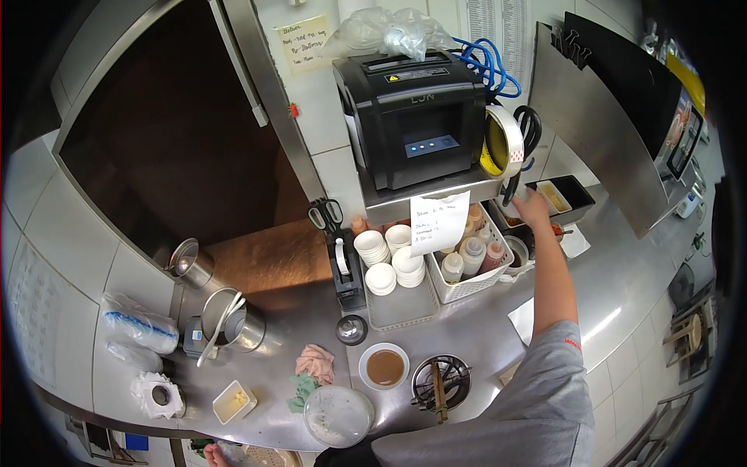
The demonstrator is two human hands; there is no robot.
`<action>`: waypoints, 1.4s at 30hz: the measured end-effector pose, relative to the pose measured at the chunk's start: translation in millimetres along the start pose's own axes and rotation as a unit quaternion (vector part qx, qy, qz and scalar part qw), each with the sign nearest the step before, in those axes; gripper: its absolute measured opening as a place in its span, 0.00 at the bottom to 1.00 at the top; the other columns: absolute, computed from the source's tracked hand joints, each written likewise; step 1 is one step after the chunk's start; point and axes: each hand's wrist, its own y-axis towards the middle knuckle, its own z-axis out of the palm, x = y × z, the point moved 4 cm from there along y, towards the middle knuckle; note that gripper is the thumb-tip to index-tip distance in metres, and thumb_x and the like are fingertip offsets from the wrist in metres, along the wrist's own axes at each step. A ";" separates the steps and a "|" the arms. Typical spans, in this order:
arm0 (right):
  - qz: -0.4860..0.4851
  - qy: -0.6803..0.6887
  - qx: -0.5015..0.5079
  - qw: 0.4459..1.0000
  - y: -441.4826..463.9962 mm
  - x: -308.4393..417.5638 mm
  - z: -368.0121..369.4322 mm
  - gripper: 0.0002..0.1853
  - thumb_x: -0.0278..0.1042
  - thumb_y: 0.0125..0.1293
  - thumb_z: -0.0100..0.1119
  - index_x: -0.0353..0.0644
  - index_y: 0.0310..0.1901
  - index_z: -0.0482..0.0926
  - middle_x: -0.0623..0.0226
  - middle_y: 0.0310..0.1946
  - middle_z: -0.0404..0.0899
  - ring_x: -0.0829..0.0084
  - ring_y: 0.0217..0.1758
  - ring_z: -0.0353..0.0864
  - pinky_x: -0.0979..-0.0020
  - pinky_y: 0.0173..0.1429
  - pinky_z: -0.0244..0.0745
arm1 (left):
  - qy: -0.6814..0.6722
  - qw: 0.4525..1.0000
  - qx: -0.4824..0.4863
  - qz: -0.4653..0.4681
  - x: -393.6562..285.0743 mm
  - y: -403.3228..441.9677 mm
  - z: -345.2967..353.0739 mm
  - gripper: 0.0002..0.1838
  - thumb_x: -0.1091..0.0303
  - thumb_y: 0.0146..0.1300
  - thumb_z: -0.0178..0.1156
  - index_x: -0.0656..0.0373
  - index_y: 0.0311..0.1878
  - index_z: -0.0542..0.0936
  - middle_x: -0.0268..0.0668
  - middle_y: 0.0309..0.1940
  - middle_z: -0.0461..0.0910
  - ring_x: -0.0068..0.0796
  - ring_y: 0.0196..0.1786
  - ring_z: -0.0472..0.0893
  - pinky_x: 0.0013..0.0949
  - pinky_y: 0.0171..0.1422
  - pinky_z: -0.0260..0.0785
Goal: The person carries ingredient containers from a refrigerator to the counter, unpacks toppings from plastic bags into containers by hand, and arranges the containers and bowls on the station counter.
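My right hand point(532, 208) reaches to the back of the counter, at a black tray point(574, 196) beside the printer shelf. Its fingers are closed at a pale thing that I cannot make out. In the black tray sits a small container with yellowish contents point(554, 198). Left of that hand stands a white basket point(467, 289) of squeeze bottles point(472, 253). At the bottom edge shows part of my left hand point(215, 455), its fingers mostly cut off, near a perforated tray point(268, 458). Whether it holds anything is hidden.
Nearby stand a bowl of brown liquid point(387, 367), a clear round container point(338, 416), a metal holder with wooden sticks point(440, 385), stacked white cups point(380, 278) and a steel pot point(247, 331). A black printer point(416, 117) overhangs the counter; a steel panel point(591, 117) rises at right.
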 end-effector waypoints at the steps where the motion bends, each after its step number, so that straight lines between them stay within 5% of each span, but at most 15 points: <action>1: 0.024 0.052 0.031 0.998 1.4 -1.0 11.8 0.38 0.56 0.53 0.63 0.26 0.54 0.74 0.39 0.48 0.77 0.50 0.55 0.77 0.61 0.62 0.68 | 0.029 0.999 0.003 0.019 -3.7 -1.3 3.2 0.11 0.59 0.66 0.51 0.55 0.45 0.75 0.36 0.43 0.71 0.32 0.49 0.69 0.38 0.57 0.62; 3: 0.067 0.162 0.079 0.981 3.2 -13.6 35.1 0.40 0.60 0.52 0.62 0.25 0.53 0.75 0.41 0.53 0.75 0.51 0.57 0.76 0.64 0.63 0.67 | 0.061 0.997 0.009 0.041 -5.4 0.8 5.1 0.11 0.59 0.66 0.51 0.55 0.45 0.74 0.36 0.43 0.71 0.32 0.48 0.70 0.38 0.56 0.63; 8: 0.041 0.138 0.078 0.986 -11.6 -11.9 28.6 0.39 0.58 0.52 0.63 0.27 0.55 0.74 0.40 0.52 0.75 0.49 0.57 0.75 0.62 0.63 0.68 | 0.027 1.000 0.011 0.009 8.5 16.0 -1.4 0.12 0.59 0.65 0.52 0.55 0.45 0.74 0.35 0.43 0.71 0.32 0.47 0.70 0.38 0.53 0.65; 13: -0.036 -0.039 -0.131 0.990 -14.4 -11.0 7.0 0.40 0.42 0.50 0.70 0.33 0.62 0.66 0.47 0.57 0.69 0.50 0.61 0.67 0.60 0.65 0.65 | 0.041 0.999 0.005 0.031 -4.7 4.2 2.9 0.12 0.59 0.64 0.53 0.56 0.45 0.74 0.35 0.43 0.71 0.31 0.47 0.70 0.37 0.54 0.64; 30: -0.012 -0.124 -0.110 0.986 -3.7 -35.9 6.9 0.41 0.36 0.47 0.72 0.40 0.63 0.64 0.55 0.57 0.67 0.55 0.60 0.67 0.60 0.62 0.69 | 0.083 0.995 -0.041 0.025 -23.1 -17.6 12.9 0.12 0.61 0.64 0.54 0.59 0.43 0.76 0.36 0.44 0.72 0.32 0.49 0.69 0.35 0.58 0.61; 42: 0.047 -0.103 -0.168 0.979 17.8 -86.6 -4.3 0.40 0.31 0.46 0.73 0.41 0.62 0.64 0.55 0.60 0.65 0.51 0.62 0.65 0.57 0.64 0.67 | 0.139 0.989 -0.023 0.039 -17.5 -11.9 12.6 0.22 0.60 0.66 0.52 0.66 0.56 0.73 0.44 0.53 0.73 0.38 0.55 0.70 0.37 0.61 0.61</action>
